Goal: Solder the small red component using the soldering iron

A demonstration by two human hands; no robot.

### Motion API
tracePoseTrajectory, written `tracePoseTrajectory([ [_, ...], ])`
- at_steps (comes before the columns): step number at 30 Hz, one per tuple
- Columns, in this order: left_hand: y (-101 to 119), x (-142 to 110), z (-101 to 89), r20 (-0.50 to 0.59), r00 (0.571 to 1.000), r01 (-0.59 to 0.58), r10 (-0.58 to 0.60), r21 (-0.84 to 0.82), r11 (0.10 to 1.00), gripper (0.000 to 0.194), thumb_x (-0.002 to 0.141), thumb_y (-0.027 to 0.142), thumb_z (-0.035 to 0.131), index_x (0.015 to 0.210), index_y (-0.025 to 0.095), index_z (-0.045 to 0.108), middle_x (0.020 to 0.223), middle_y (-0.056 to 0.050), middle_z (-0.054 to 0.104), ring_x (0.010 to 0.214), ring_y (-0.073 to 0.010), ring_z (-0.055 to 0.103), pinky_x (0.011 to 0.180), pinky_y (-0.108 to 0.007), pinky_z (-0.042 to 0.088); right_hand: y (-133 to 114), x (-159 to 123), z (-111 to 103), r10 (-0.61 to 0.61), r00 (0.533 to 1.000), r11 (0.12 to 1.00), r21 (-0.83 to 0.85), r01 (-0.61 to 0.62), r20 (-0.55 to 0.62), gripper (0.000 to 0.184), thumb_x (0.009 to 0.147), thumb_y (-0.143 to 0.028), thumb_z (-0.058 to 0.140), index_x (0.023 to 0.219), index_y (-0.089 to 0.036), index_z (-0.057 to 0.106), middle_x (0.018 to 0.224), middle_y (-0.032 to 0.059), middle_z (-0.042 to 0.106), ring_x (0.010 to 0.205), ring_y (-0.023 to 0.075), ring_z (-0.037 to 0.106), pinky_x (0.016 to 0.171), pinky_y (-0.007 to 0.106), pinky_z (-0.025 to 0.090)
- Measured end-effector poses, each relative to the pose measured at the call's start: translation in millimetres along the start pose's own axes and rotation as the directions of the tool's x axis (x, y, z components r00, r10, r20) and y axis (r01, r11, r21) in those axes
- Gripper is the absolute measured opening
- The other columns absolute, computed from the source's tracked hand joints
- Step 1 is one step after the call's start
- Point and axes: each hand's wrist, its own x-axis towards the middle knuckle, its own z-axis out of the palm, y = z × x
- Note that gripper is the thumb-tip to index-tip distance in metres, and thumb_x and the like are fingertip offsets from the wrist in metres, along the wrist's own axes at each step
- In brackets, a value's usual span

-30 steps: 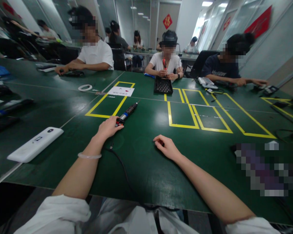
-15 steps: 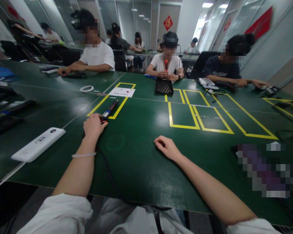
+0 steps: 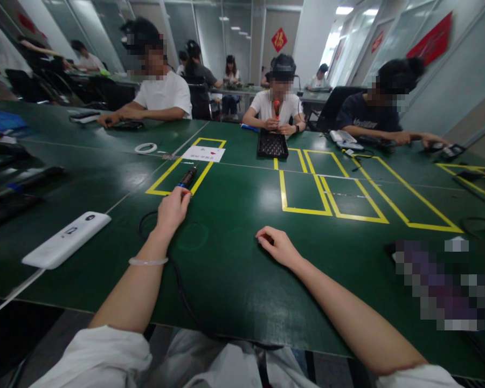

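Note:
A dark, slim electric screwdriver [image 3: 188, 178] lies within the left yellow taped outline, its far end pointing away from me. My left hand [image 3: 173, 209] has its fingers closed over the near part, which it hides; a bit of blue shows by the fingertips. A black cord [image 3: 181, 285] loops out beside that hand and runs down over the table's near edge. To the right, my right hand [image 3: 278, 245] rests on the green table [image 3: 234, 280] with its fingers curled in, and nothing shows in them.
A white power bank [image 3: 67, 240] with a cable lies at left. Beyond the screwdriver are a white paper [image 3: 204, 153] and a white ring [image 3: 145, 147]. Across the table, a person handles a red tool [image 3: 277, 108] over a black tray [image 3: 272, 145]. Yellow taped outlines [image 3: 307, 209] mark the right side.
My left hand has moved right and a little forward along the screwdriver, covering more of it, including the orange-red bits seen before. My right hand stays where it was.

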Motion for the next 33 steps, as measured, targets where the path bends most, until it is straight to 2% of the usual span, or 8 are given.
tracePoseTrajectory([
  [2,22.6,-7.6,9.1,0.123,0.982,-0.102,0.142,-0.287,0.952,0.033,0.094,0.042,0.037,0.108,0.017,0.053,0.099,-0.008,0.067,0.088,-0.0200,0.065,0.082,-0.031,0.046,0.5,0.0,0.3,0.004,1.000,1.000,0.003,-0.004,0.002,0.012,0.089,-0.020,0.050,0.090,-0.018,0.063,0.076,0.0002,0.061,0.068,0.0128,0.055,0.064,0.023,0.041],
  [5,58.9,-24.2,23.2,0.280,0.888,-0.156,0.365,-0.564,0.811,0.033,0.092,0.044,0.043,0.106,0.017,0.055,0.094,-0.005,0.068,0.083,-0.0161,0.065,0.079,-0.027,0.048,1.4,-0.4,0.7,0.018,1.000,1.000,0.017,-0.018,0.008,0.012,0.089,-0.020,0.050,0.093,-0.018,0.061,0.075,-0.0001,0.061,0.067,0.0125,0.055,0.064,0.023,0.042],
  [10,96.3,-50.6,34.1,0.413,0.716,-0.153,0.563,-0.694,0.703,0.032,0.089,0.042,0.049,0.107,0.018,0.060,0.093,-0.004,0.065,0.083,-0.0154,0.060,0.076,-0.027,0.047,0.1,-1.0,0.5,0.019,0.999,0.997,0.068,-0.022,0.040,0.027,0.087,-0.018,0.053,0.114,-0.020,0.052,0.080,-0.0015,0.061,0.066,0.0113,0.055,0.065,0.023,0.044],
  [13,102.9,-58.3,35.3,0.466,0.654,-0.100,0.595,-0.727,0.679,0.033,0.087,0.039,0.053,0.111,0.017,0.058,0.091,-0.004,0.065,0.083,-0.0152,0.060,0.077,-0.028,0.047,-2.1,-0.8,0.4,0.008,0.997,0.998,0.066,-0.013,0.078,0.037,0.085,-0.018,0.056,0.121,-0.022,0.048,0.081,-0.0019,0.061,0.066,0.0116,0.056,0.066,0.023,0.045],
  [20,107.1,-61.5,34.9,0.507,0.616,-0.024,0.603,-0.753,0.658,0.035,0.085,0.035,0.057,0.114,0.016,0.053,0.095,-0.006,0.067,0.087,-0.0163,0.063,0.083,-0.032,0.048,-4.2,-0.6,1.6,-0.049,0.994,0.999,0.025,0.047,0.101,0.014,0.087,-0.019,0.055,0.100,-0.021,0.058,0.081,-0.0001,0.061,0.070,0.0126,0.055,0.068,0.024,0.044],
  [23,107.9,-62.3,34.9,0.509,0.605,-0.020,0.612,-0.759,0.651,0.034,0.086,0.034,0.056,0.114,0.016,0.053,0.094,-0.005,0.068,0.088,-0.0160,0.063,0.083,-0.031,0.047,-4.4,-0.1,1.7,-0.047,0.993,0.999,0.010,0.047,0.104,0.012,0.085,-0.021,0.060,0.097,-0.020,0.058,0.081,-0.0003,0.060,0.070,0.0129,0.055,0.067,0.024,0.044],
  [28,107.7,-63.5,35.4,0.499,0.601,-0.001,0.624,-0.780,0.625,0.035,0.086,0.035,0.056,0.115,0.015,0.054,0.095,-0.006,0.068,0.088,-0.0161,0.063,0.083,-0.031,0.047,-3.0,0.4,3.6,-0.047,0.994,0.998,-0.033,0.051,0.094,0.012,0.083,-0.022,0.064,0.094,-0.020,0.057,0.080,-0.0005,0.060,0.071,0.0133,0.054,0.067,0.024,0.043],
  [33,106.0,-63.9,38.2,0.463,0.623,-0.021,0.630,-0.796,0.605,0.035,0.084,0.035,0.060,0.113,0.016,0.054,0.099,-0.006,0.066,0.090,-0.0163,0.063,0.082,-0.031,0.048,-2.1,0.5,4.5,-0.009,0.998,1.000,0.009,0.008,0.059,0.010,0.086,-0.022,0.060,0.094,-0.020,0.056,0.079,-0.0010,0.060,0.068,0.0121,0.055,0.066,0.024,0.044],
])
